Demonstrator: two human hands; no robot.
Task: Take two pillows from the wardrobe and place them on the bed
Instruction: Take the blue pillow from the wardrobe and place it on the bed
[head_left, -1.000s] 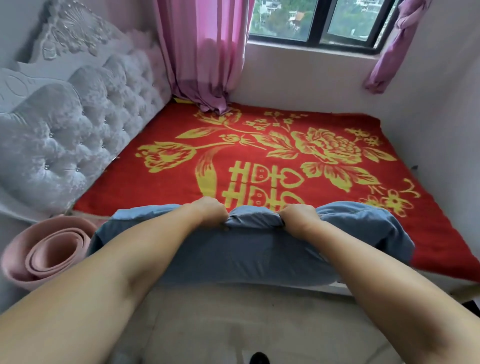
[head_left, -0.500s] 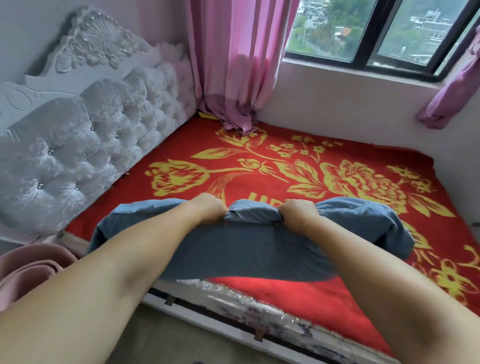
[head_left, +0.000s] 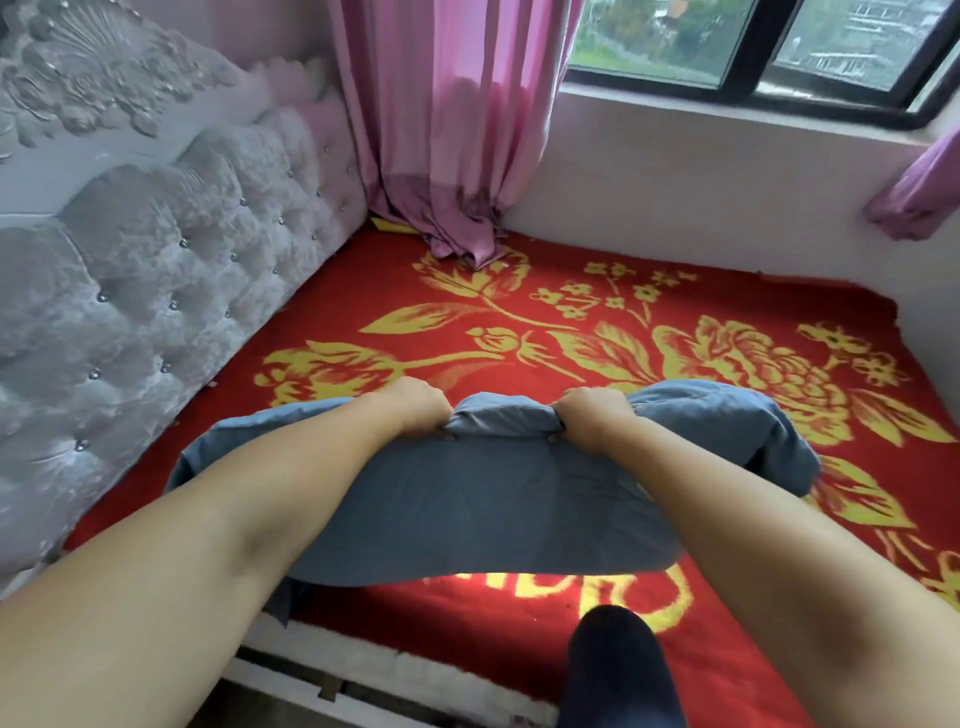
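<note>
The bed, spread with a red and gold blanket, stretches ahead toward the window wall, its tufted headboard along the left. Over its near half hangs the blue pillow, long axis running left to right, across the person's reach. The left hand and right hand each clench its far top edge near the middle, equally close, so setting it down looks like a straight lowering.

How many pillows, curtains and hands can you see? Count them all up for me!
Soft blue-grey fabric pillow: 1
Pink sheer curtains: 2
Bare hands, left hand and right hand, gripping the pillow: 2
Total: 5
</note>
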